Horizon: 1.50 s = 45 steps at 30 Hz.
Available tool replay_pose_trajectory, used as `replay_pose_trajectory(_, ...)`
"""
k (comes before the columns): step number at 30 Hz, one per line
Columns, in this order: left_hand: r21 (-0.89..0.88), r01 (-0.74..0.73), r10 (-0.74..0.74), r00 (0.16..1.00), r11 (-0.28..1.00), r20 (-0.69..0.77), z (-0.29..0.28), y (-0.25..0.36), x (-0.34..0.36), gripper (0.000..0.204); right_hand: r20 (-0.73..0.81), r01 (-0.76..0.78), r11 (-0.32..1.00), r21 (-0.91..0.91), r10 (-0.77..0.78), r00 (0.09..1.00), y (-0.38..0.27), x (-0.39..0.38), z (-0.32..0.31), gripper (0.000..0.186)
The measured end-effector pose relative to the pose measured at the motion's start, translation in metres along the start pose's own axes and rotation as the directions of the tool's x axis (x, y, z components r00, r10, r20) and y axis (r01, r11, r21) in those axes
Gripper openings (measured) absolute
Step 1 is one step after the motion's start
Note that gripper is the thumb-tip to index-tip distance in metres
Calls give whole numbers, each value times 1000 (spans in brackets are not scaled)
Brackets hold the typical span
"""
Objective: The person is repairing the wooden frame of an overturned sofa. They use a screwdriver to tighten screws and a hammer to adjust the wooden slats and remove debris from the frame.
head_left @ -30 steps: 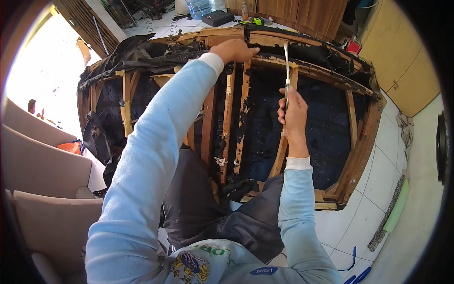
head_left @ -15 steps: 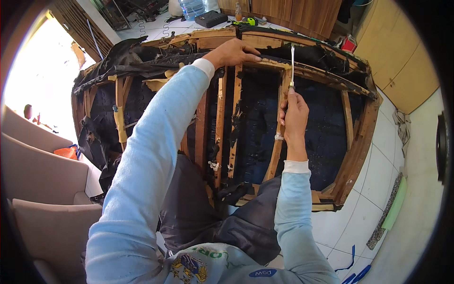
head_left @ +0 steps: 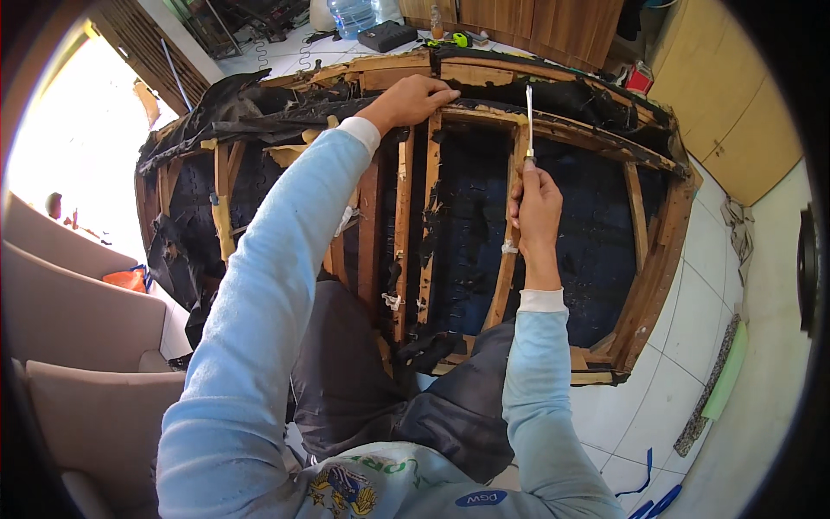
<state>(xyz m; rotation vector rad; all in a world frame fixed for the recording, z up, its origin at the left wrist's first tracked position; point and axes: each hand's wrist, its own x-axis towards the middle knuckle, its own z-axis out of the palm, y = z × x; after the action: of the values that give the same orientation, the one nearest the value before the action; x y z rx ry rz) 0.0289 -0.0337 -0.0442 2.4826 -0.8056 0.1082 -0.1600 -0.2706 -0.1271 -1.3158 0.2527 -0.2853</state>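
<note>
A worn wooden furniture frame (head_left: 649, 285) lies before me, with torn black fabric (head_left: 225, 104) along its far side and dark panels between the slats. My left hand (head_left: 405, 102) reaches to the far rail, fingers bent together over its dark edge; what they grip there is unclear. My right hand (head_left: 538, 212) grips a screwdriver (head_left: 529, 121) with a long metal shank, held upright in the picture over a slat, its tip near the black fabric strip between the far rails. My legs are at the frame's near side.
Beige upholstered seats (head_left: 86, 320) and an orange item (head_left: 124, 281) stand left. Behind the frame are a water bottle (head_left: 354, 22), black case (head_left: 391, 36), tape measure (head_left: 460, 40) and wooden cabinet (head_left: 575, 26). A green roll (head_left: 724, 376) and blue straps (head_left: 657, 502) lie right.
My left hand has shifted slightly left, its fingers now more bent at the rail. My right hand and the screwdriver have moved only slightly. The whole view has shifted a little.
</note>
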Motion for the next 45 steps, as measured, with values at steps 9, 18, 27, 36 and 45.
replay_pose_trajectory(9,29,330,-327,916,944,234,-30,3,20,65,26,-35,998,46,34,999,-2,-2,1,38)
replay_pose_trajectory(18,676,99,-355,901,730,251,-22,-23,66,56,5,21,1000,14,-21,1000,0,-4,8,42)
replay_pose_trajectory(27,-485,283,-418,887,828,-196,-18,-37,19,41,-69,122,991,-60,-126,990,1,-10,15,38)
replay_pose_trajectory(36,-89,212,-195,965,973,174,-43,-21,-10,55,-58,131,989,-67,-135,989,1,-9,14,37)
replay_pose_trajectory(45,243,44,2,982,969,-188,-2,-11,-8,35,-81,164,982,-96,-172,982,6,-11,10,37)
